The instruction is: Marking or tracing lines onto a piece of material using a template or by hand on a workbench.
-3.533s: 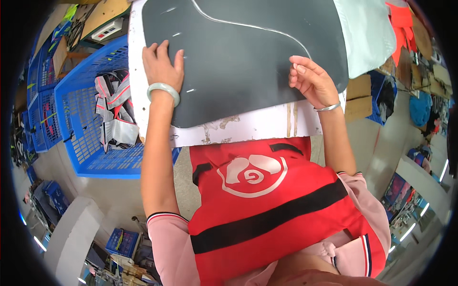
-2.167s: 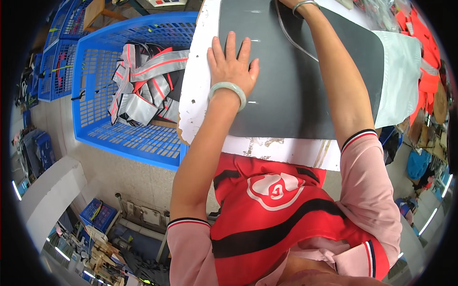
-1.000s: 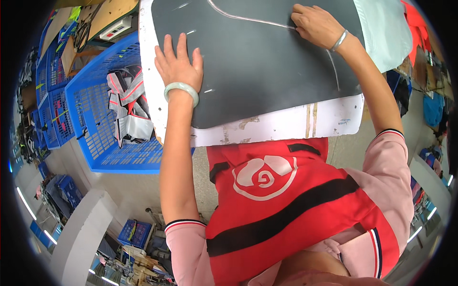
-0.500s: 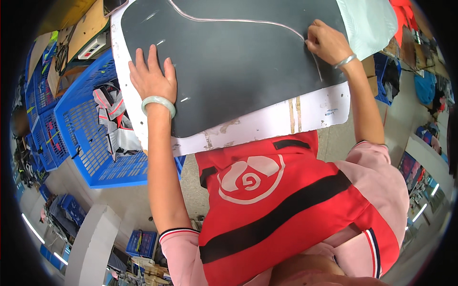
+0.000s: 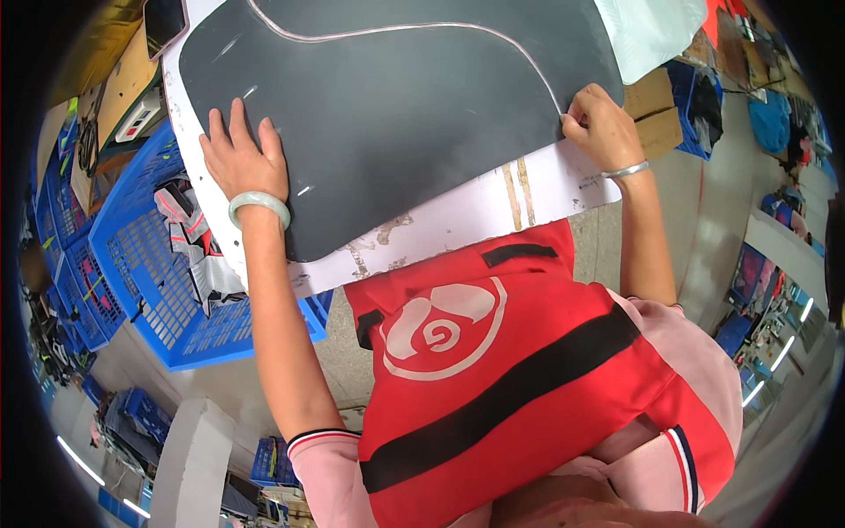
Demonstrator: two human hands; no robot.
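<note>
Workshop floor, blue crate at left, I see. Left hand lies flat, fingers spread, on dark sheet covering white table. Right hand pinches white cord at sheet's right edge.

Garment workshop — blue crates, cutting table

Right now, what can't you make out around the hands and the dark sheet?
Head view only:
- Dark sheet: far edge cut off by the picture's top.
- Right hand: its fingertips curl over the pale line; whether it holds a tool, cannot tell.
- Blue crate: contents partly behind the left hand and white table.
</note>
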